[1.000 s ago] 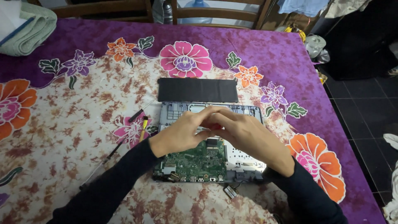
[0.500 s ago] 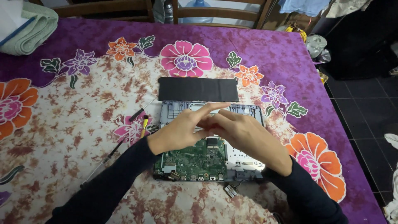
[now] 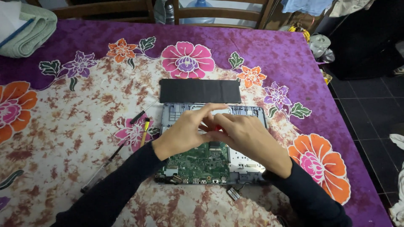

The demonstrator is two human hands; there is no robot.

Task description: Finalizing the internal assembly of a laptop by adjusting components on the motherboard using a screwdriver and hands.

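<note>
1. Purple floral tablecloth (image 3: 84, 138) covers the table; wooden chairs (image 3: 219, 12) stand at its far edge, and dark floor tiles (image 3: 370, 109) show beside it.
2. I see both hands meeting over an opened laptop base (image 3: 252, 162). Left hand (image 3: 185, 132) and right hand (image 3: 248, 138) touch, fingers curled together around a small red item (image 3: 217, 128); what it is I cannot tell.
3. Both hands are closed in a pinch; I cannot tell which one actually bears the red item.
4. Directly beneath the grip lies the green circuit board (image 3: 200, 164), inside the grey base.
5. Just beyond the grip, touching the base's far edge, lies a flat black rectangular panel (image 3: 200, 91).
6. Left of the grip lie a yellow-handled screwdriver (image 3: 144, 130) and a long thin tool (image 3: 105, 166).
7. Far left of the grip, a folded green towel (image 3: 29, 31) sits at the table corner.
</note>
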